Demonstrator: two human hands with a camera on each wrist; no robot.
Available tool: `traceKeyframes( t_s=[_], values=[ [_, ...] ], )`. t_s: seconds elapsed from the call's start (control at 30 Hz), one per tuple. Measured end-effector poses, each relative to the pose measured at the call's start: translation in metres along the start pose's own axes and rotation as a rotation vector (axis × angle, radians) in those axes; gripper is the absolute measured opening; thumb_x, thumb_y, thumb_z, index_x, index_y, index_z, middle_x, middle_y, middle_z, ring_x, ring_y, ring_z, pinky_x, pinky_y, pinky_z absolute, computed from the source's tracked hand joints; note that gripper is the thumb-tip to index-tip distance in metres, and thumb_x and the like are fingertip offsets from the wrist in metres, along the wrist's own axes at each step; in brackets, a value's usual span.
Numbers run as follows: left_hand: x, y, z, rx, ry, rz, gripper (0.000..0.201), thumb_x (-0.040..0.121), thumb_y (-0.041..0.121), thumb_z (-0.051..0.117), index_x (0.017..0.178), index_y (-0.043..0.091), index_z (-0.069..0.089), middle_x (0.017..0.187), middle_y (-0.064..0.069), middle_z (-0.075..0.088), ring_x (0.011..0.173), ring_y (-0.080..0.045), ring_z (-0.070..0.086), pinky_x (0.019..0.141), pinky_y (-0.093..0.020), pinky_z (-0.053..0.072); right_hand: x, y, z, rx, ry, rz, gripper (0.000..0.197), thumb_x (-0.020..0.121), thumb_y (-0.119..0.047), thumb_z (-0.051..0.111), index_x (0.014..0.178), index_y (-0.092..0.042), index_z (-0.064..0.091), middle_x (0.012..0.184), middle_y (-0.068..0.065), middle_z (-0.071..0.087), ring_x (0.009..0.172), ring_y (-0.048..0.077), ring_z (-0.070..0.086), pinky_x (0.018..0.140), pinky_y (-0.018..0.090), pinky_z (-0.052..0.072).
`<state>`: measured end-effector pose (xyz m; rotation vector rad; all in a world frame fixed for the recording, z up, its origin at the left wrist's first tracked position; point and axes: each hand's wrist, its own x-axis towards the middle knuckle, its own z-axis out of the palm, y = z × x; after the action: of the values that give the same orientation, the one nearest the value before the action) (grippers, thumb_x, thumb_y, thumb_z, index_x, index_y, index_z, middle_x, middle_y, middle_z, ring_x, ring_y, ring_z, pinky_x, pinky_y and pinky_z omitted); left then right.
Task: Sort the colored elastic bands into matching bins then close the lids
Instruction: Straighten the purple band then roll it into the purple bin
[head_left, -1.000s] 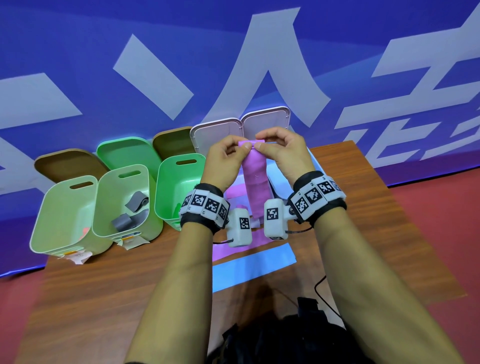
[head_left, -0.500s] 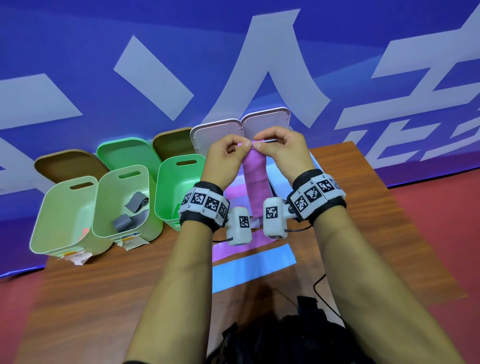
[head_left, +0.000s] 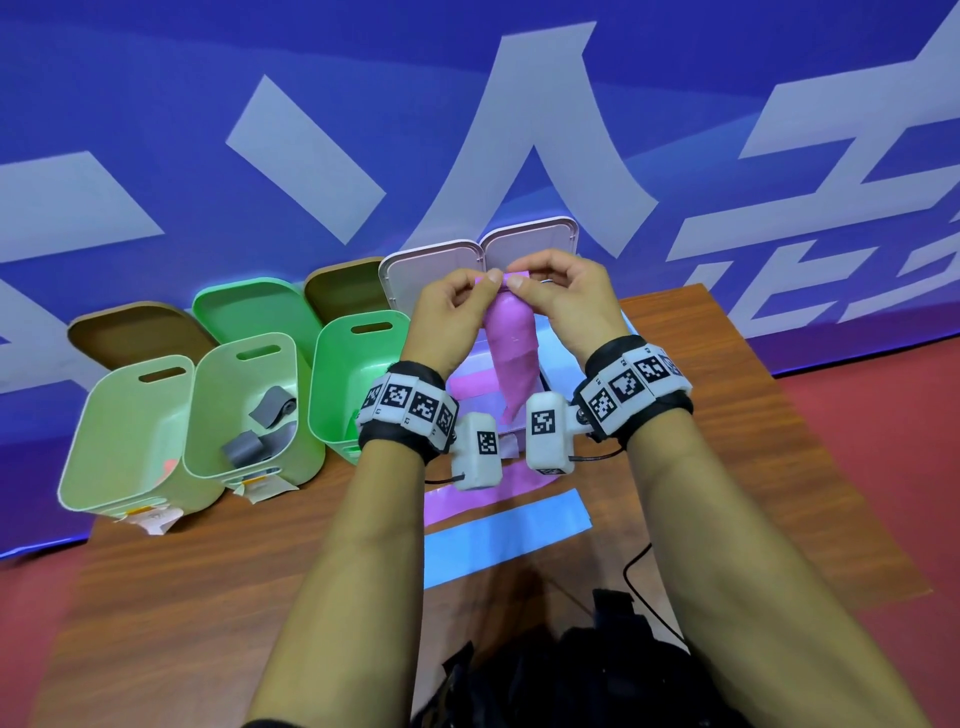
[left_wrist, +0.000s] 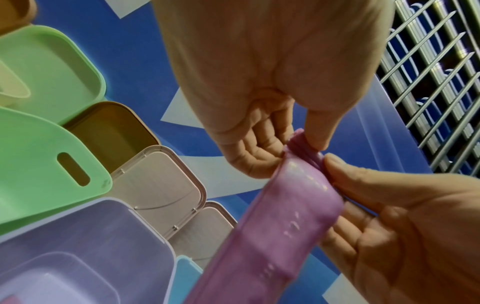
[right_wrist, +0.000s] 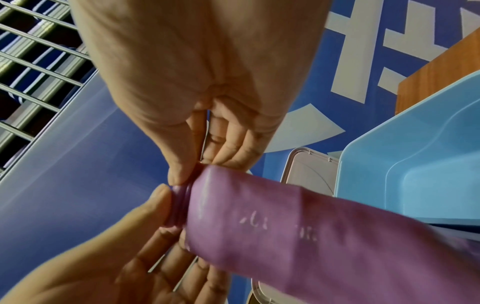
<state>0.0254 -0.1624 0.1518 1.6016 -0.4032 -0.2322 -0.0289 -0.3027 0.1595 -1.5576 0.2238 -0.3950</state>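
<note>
You held the purple band (head_left: 511, 353) above the lilac bin (left_wrist: 78, 236); left hand (head_left: 449, 317) and right hand (head_left: 566, 301) each pinched its rolled top edge. It looked light, limp, stretchy, likely to unroll; grip was best at that roll.

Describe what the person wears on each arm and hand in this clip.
Both forearms are bare, with no sleeves or gloves. Each wrist carries a black strap faced with white blocks printed with black square markers: left wristband, right wristband. A white camera pod with its own marker hangs under each wrist, trailing a thin black cable.
</note>
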Motion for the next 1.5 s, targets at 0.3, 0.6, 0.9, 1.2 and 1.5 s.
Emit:
traceKeyframes(
  t_s=[0.3, 0.6, 0.9, 1.2, 1.5],
  values=[
    [0.002, -0.001, -0.003, 0.048, 0.005, 0.056, 0.01, 0.092, 0.003, 0.063, 0.094, 0.013, 0.066, 0.089, -0.005, 0.07, 0.085, -0.016, 0.065, 0.085, -0.03, 0.053, -0.002, 0.002, 0.0, 0.068, -0.007, 0.046, 0.007, 0.09, -0.001, 0.066, 0.093, -0.007, 0.07, 0.086, 0.008, 0.069, 0.083, 0.018, 0.067, 0.082, 0.032, 0.059],
    [-0.001, -0.005, -0.001, 0.049, 0.013, 0.001, 0.01, 0.089, 0.029, 0.064, 0.089, 0.021, 0.069, 0.091, -0.007, 0.073, 0.084, -0.018, 0.065, 0.09, -0.051, 0.054, -0.002, 0.005, -0.001, -0.056, 0.035, 0.004, 0.014, 0.084, 0.002, 0.069, 0.092, -0.009, 0.072, 0.085, 0.001, 0.072, 0.082, 0.012, 0.069, 0.08, 0.024, 0.056],
    [-0.001, -0.01, -0.006, 0.061, 0.044, 0.076, 0.019, 0.089, 0.003, 0.066, 0.09, 0.022, 0.068, 0.09, -0.001, 0.071, 0.088, -0.017, 0.066, 0.087, -0.034, 0.054, -0.001, 0.011, 0.003, -0.016, 0.005, 0.061, 0.009, 0.09, -0.004, 0.067, 0.097, -0.008, 0.07, 0.092, 0.01, 0.069, 0.083, 0.018, 0.068, 0.083, 0.032, 0.059],
    [-0.003, -0.012, -0.009, 0.078, 0.048, 0.062, 0.007, 0.094, 0.019, 0.065, 0.091, 0.021, 0.071, 0.083, 0.004, 0.07, 0.075, -0.008, 0.06, 0.07, -0.026, 0.052, -0.002, 0.013, 0.003, -0.094, 0.001, 0.028, 0.014, 0.085, -0.003, 0.07, 0.095, -0.012, 0.073, 0.086, 0.002, 0.071, 0.088, 0.019, 0.068, 0.091, 0.039, 0.057],
    [-0.004, -0.012, -0.013, 0.004, 0.057, 0.02, 0.017, 0.087, 0.002, 0.069, 0.103, 0.007, 0.068, 0.092, -0.008, 0.069, 0.087, -0.019, 0.064, 0.084, -0.033, 0.055, -0.004, 0.012, 0.009, 0.016, -0.063, 0.081, 0.013, 0.091, -0.002, 0.063, 0.096, -0.012, 0.07, 0.093, 0.012, 0.068, 0.089, 0.021, 0.066, 0.092, 0.041, 0.057]
  ],
)
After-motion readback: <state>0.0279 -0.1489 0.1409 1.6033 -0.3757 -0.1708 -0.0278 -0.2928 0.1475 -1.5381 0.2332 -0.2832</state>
